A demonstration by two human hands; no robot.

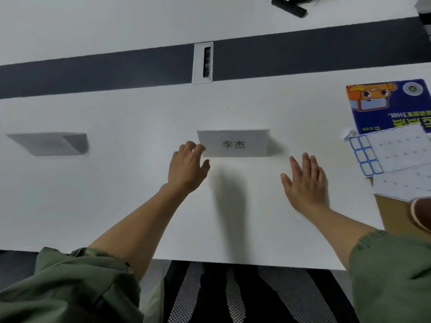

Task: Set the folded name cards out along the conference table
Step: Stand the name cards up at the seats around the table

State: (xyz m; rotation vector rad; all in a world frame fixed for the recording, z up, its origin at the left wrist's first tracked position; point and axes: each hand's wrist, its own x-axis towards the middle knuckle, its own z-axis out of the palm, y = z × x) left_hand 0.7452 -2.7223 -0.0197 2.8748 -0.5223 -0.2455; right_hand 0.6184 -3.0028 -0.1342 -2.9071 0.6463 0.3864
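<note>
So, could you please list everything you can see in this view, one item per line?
folded name cards: 2, white; one printed, at centre; the other far left, blurred
conference table: 1, white with a dark grey stripe, fills the view
cable port: 1, white frame, in the stripe
label packet: 1, blue with a cartoon, right edge
label sheets: at least 2, white, some blue-bordered labels, overlapping the packet
brown board: 1, under the sheets
black object: 1, far side, unclear
mesh chair: 1, black, below the near edge
sleeves: 2, green, bottom corners
left hand: open, fingertips at the centre card's left edge
right hand: open, flat, right of that card
</note>
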